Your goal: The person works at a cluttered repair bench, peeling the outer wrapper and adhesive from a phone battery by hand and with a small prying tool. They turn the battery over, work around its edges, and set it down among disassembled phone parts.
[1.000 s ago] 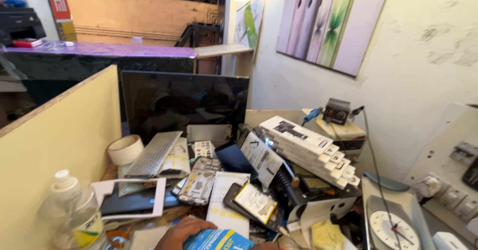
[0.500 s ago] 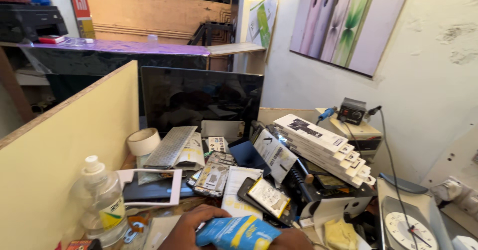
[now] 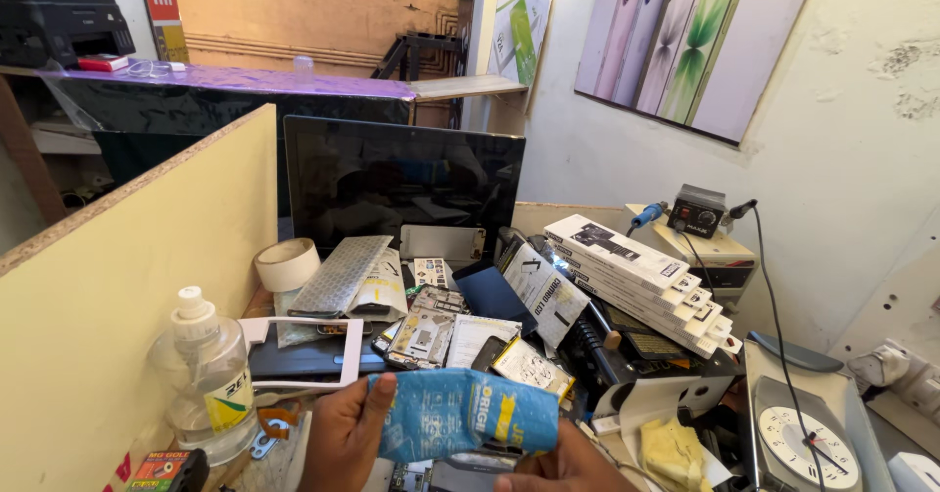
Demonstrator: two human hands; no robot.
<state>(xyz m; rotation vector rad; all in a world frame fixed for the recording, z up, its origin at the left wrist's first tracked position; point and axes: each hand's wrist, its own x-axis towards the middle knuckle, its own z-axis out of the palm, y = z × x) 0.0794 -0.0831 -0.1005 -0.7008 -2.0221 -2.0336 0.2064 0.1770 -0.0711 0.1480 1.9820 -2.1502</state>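
Gripping a blue printed pouch (image 3: 460,414) at the bottom of the view, the left hand (image 3: 345,435) is closing on its left end, thumb over the front and fingers behind. The right hand (image 3: 568,465) is showing only partly at the frame's lower edge, touching the pouch's lower right corner; whether its fingers are clamped on it cannot be told. The pouch is hanging in the air just above the cluttered workbench, slightly curled. Just left of the left hand a clear plastic bottle (image 3: 208,374) with a white cap is standing upright against the pale yellow partition board (image 3: 127,296). Behind the pouch a white phone frame (image 3: 299,355), loose phone parts (image 3: 423,328) and a battery (image 3: 532,367) are lying among one another. To the right a round white wall clock (image 3: 808,445) is lying face up. Farther back a stack of white flat boxes (image 3: 636,275) is leaning sideways, and a roll of tape (image 3: 286,263) is sitting near the partition. A dark monitor (image 3: 401,184) is standing upright behind the clutter. A small soldering station (image 3: 697,210) is sitting on a box by the wall, below a poster (image 3: 690,42).
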